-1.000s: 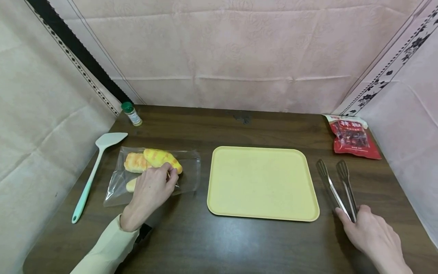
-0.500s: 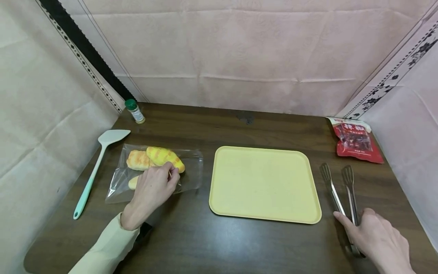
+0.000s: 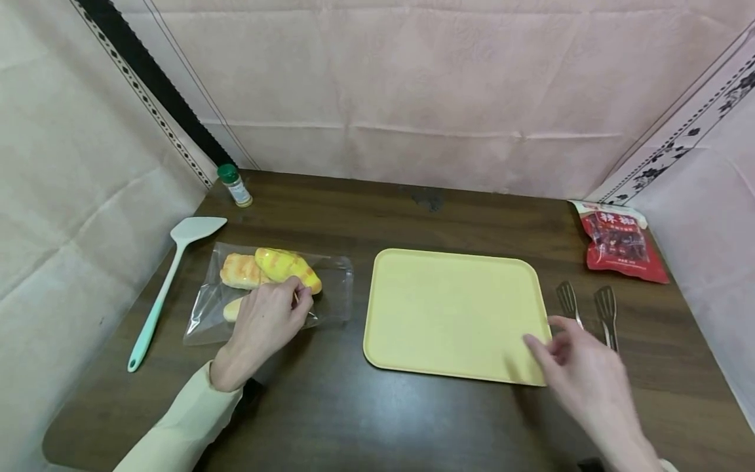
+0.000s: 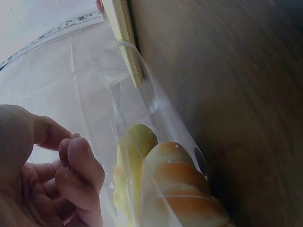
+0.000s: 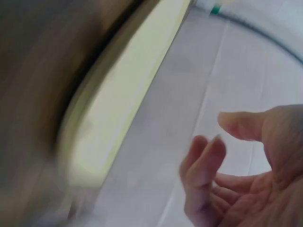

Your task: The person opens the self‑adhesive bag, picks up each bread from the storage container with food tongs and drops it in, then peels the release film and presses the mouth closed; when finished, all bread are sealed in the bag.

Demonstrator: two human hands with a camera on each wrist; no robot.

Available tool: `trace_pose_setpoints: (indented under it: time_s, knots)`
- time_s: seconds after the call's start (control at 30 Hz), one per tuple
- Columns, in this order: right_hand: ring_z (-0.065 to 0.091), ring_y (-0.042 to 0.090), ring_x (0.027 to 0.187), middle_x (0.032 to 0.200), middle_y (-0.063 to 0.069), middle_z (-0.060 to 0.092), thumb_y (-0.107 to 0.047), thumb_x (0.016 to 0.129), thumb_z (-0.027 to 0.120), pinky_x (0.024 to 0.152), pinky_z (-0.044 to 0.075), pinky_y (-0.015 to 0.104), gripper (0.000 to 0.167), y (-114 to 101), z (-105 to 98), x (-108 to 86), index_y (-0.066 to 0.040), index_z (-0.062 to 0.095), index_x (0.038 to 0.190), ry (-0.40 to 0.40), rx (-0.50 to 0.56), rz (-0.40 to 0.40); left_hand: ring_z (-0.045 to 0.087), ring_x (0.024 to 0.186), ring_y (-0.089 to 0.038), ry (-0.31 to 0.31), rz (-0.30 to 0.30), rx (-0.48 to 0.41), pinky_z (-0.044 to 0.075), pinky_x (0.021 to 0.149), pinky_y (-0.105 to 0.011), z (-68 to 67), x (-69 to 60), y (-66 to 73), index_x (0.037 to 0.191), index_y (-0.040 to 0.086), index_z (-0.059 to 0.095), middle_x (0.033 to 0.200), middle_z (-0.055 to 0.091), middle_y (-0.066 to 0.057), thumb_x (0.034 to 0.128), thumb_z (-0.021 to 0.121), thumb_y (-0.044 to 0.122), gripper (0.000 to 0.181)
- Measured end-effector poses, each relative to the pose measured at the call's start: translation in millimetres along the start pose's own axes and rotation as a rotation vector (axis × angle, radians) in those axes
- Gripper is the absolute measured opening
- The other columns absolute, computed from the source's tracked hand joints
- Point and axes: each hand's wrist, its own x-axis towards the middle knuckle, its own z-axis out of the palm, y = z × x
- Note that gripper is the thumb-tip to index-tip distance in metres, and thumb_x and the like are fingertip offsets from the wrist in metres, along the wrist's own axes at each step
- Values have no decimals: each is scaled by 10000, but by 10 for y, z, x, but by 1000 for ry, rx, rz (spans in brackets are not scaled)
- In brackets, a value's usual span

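Note:
A clear plastic bag [image 3: 206, 318] lies at left with bread rolls inside. A yellow roll [image 3: 289, 267] and a browned roll [image 3: 243, 270] show, plus the end of a pale one [image 3: 232, 311]; the left hand [image 3: 268, 328] covers the rest. Thumb and fingers of that hand pinch the bag's film, seen raised beside the rolls in the left wrist view. The right hand [image 3: 586, 373], fingers loosely bent and holding nothing, hovers over the right edge of a yellow tray [image 3: 454, 314]. Metal tongs [image 3: 605, 308] lie just beyond it, their handles hidden by the hand.
At far left lies a pale green spatula [image 3: 154, 308]. A small green-capped bottle [image 3: 236, 187] stands by the back left corner. A red snack packet [image 3: 625, 246] rests at the back right. Cloth walls enclose the brown table [image 3: 377, 419] on three sides.
The right hand has let go of the tongs, now lying on the table, and moved left toward the tray. The left hand stays at the bag. The head view has shifted slightly.

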Motion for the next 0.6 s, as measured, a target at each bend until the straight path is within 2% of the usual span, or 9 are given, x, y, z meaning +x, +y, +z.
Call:
trace_pose_setpoints:
  time_s: [0.13, 0.2, 0.27, 0.4, 0.5, 0.6]
  knots:
    - [530, -61, 624, 719, -77, 669, -180, 918, 865, 605, 469, 253, 351, -465, 250, 52, -11, 741, 1200, -17, 140, -151, 413, 470, -167, -9, 5, -3, 313, 445, -291, -7, 15, 3, 737, 109, 594, 553, 415, 15, 1009, 643, 121, 276]
    - [548, -68, 632, 721, -91, 667, -142, 923, 858, 611, 495, 232, 311, -683, 366, 57, -22, 748, 1189, -76, 227, -195, 414, 471, -170, -11, 7, -4, 310, 443, -291, -10, 20, 12, 728, 115, 582, 550, 409, 19, 1007, 640, 122, 285]
    - [571, -66, 639, 734, -88, 675, -111, 931, 847, 627, 518, 218, 292, -891, 482, 47, -28, 744, 1191, -161, 330, -205, 415, 474, -173, -11, 9, -3, 306, 444, -294, -11, 27, 19, 723, 118, 576, 551, 405, 22, 1005, 638, 124, 289]
    - [628, 2, 602, 799, -28, 716, -93, 955, 813, 643, 538, 208, 336, -1261, 715, 18, -42, 705, 1268, -358, 551, -148, 416, 470, -176, -10, 16, 1, 304, 443, -297, -14, 44, 32, 731, 115, 584, 552, 413, 17, 1012, 636, 134, 286]
    - [669, 130, 571, 880, 70, 741, -97, 985, 774, 559, 565, 278, 391, -1501, 884, -2, -46, 651, 1352, -498, 731, -56, 423, 469, -178, -14, 13, 8, 310, 442, -298, -15, 48, 42, 742, 110, 598, 554, 434, 4, 1015, 640, 144, 277]
    - [682, 223, 547, 953, 176, 756, -104, 1013, 742, 466, 569, 359, 422, -1706, 1046, -16, -34, 609, 1407, -593, 869, 31, 438, 474, -180, -22, 5, 13, 318, 445, -301, -12, 42, 50, 751, 106, 610, 557, 458, -7, 1012, 650, 149, 268]
